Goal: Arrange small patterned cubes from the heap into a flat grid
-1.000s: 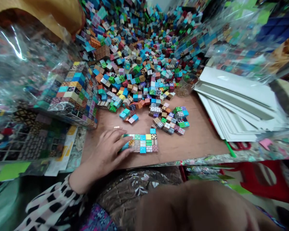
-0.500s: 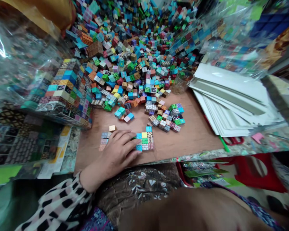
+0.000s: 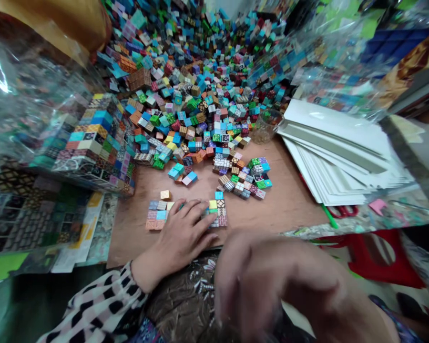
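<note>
My left hand (image 3: 186,233) lies with its fingers stretched over a flat slab of small patterned cubes (image 3: 153,224) on the brown board. The palm and fingers cover the middle of that slab. A loose tan cube (image 3: 165,195) sits just behind it, and a blue cube (image 3: 219,196) sticks out at its far right corner. My right hand (image 3: 271,281) is raised close to the camera, in front of the board's near edge. It is badly smeared by motion, with fingers bent; whether it holds anything cannot be made out.
A great heap of printed cubes (image 3: 193,105) fills the back. Left stands a block of stacked cubes (image 3: 96,143) beside clear plastic bags. A see-through cup (image 3: 266,126), white cards (image 3: 329,157) and red-handled scissors (image 3: 343,211) are at right. A small cube cluster (image 3: 245,178) lies on the brown board (image 3: 282,205).
My right hand has risen from the bottom edge into fuller view. My left hand has slid slightly right over the slab, uncovering more cubes at its left end. The camera has shifted slightly.
</note>
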Action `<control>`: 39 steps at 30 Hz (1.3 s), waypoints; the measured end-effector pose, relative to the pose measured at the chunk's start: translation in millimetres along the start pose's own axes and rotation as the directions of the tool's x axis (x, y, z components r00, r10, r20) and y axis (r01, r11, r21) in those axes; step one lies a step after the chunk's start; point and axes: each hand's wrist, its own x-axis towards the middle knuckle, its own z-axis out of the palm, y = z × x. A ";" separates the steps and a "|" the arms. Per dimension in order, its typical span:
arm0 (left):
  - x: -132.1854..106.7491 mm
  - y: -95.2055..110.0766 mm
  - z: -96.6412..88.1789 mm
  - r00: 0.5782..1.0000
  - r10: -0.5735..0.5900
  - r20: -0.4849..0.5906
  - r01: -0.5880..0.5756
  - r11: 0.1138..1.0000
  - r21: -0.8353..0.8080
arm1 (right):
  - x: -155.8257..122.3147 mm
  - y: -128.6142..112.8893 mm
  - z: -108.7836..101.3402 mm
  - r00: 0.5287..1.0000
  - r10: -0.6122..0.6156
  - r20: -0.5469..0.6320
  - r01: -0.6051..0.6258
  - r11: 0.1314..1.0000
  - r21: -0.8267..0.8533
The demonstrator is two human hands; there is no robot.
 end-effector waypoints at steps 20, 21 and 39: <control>5.5 5.1 4.0 1.000 0.016 -0.013 -0.015 0.996 0.090 | 2.1 154.2 -153.6 0.900 0.345 -0.268 -0.436 0.707 -0.556; 5.8 5.1 4.0 1.000 0.017 -0.017 -0.016 0.996 0.089 | 0.0 155.7 -154.4 0.875 0.373 -0.309 -0.482 0.738 -0.473; 5.1 5.4 5.2 0.996 0.039 -0.081 -0.034 0.998 0.062 | -7.5 148.5 -133.6 0.822 0.224 -0.523 -0.470 0.785 -0.402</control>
